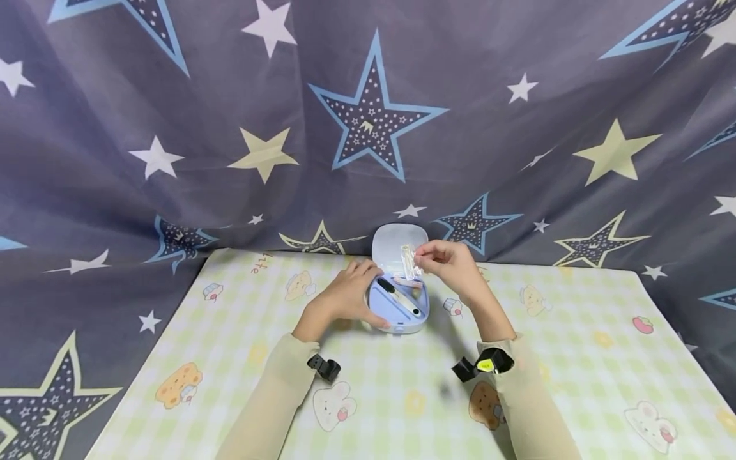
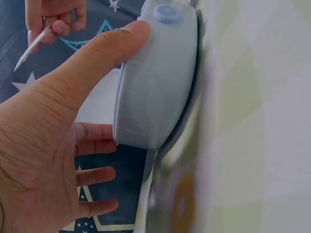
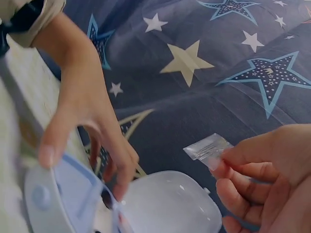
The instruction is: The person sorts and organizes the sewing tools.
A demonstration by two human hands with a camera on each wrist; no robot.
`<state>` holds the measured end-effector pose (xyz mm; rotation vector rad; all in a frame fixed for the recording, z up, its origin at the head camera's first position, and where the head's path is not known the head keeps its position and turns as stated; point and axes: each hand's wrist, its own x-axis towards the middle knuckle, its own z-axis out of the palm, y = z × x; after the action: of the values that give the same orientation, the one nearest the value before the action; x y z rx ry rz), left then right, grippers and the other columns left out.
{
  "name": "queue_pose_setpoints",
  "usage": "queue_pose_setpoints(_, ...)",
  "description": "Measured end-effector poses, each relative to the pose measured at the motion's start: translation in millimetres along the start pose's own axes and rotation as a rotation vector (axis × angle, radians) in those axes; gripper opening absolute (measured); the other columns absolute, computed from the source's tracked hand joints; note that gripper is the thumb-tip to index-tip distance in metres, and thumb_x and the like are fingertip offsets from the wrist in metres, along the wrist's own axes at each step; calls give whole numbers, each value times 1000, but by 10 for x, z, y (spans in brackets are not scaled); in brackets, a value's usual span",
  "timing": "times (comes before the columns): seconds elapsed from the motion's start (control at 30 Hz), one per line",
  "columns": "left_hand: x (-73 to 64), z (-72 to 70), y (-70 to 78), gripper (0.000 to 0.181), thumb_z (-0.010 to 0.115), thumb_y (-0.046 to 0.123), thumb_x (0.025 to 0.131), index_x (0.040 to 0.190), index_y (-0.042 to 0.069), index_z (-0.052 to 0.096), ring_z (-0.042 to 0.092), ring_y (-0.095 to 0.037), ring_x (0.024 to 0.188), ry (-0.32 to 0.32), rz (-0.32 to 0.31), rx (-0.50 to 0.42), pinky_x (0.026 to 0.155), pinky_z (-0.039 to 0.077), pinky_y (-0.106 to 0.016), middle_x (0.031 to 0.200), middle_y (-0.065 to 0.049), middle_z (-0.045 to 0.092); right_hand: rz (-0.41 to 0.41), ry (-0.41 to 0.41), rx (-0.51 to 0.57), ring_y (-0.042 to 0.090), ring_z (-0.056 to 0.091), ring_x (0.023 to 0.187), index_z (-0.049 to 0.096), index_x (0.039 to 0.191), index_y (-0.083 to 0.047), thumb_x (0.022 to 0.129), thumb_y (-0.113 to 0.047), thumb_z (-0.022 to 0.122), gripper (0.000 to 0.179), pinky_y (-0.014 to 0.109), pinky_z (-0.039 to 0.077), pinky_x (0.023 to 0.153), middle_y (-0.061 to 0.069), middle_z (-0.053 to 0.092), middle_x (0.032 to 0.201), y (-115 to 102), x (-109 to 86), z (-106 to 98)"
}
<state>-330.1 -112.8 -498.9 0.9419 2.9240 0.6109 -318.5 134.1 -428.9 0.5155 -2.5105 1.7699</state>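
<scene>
A small light-blue plastic case (image 1: 405, 328) stands on the table with its translucent white lid (image 1: 390, 241) raised at the back. My left hand (image 1: 344, 295) grips the case from the left, the thumb on its front wall near the blue button (image 2: 167, 13) and fingers at its far side. Above the case's back right, my right hand (image 1: 454, 267) pinches a small clear packet (image 3: 208, 149) between thumb and index finger. Thin, needle-like pieces show inside the packet. In the case lies a slim black-and-white tool (image 1: 400, 298); smaller items behind it are hard to make out.
A checked tablecloth (image 1: 552, 383) with cartoon prints covers the table. Behind its far edge hangs a dark curtain (image 1: 489, 51) with stars, close behind the lid. Black straps with small devices sit on both wrists.
</scene>
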Motion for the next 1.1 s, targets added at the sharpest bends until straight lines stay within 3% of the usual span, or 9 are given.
queue_pose_setpoints(0.2,8,4,-7,111,89,68,58,146,12,49,42,-27,132,-32,-22,-2,111,43,-47,145,-4,47,205,-39,230,9,64,66,67,111,13,94,-3,67,23,23,59,67,-6,72,79,13,1,25)
queue_pose_setpoints(0.37,0,-6,-8,112,90,66,58,147,12,48,41,-29,135,-29,-27,-25,114,41,-49,146,-5,47,344,-76,328,7,61,60,69,106,2,94,-4,65,14,20,57,62,-4,68,75,36,11,39)
queue_pose_setpoints(0.53,7,-1,-20,113,90,66,58,148,12,48,42,-29,133,-27,-23,-29,112,43,-48,145,-5,48,413,-155,297,9,62,60,71,102,-3,93,-4,66,10,20,54,59,-3,69,74,100,23,83)
queue_pose_setpoints(0.7,27,-10,-38,113,89,67,59,148,13,46,42,-28,131,-34,-30,-29,112,42,-47,145,-4,47,440,-221,266,8,62,59,69,106,4,94,-4,67,15,19,50,54,-2,69,72,189,75,160)
queue_pose_setpoints(1.1,14,3,-24,111,91,64,59,148,12,46,42,-26,128,-45,-28,-65,113,42,-45,142,-3,49,422,-214,104,7,54,51,74,102,9,91,-4,72,17,20,42,48,-5,64,61,334,76,331)
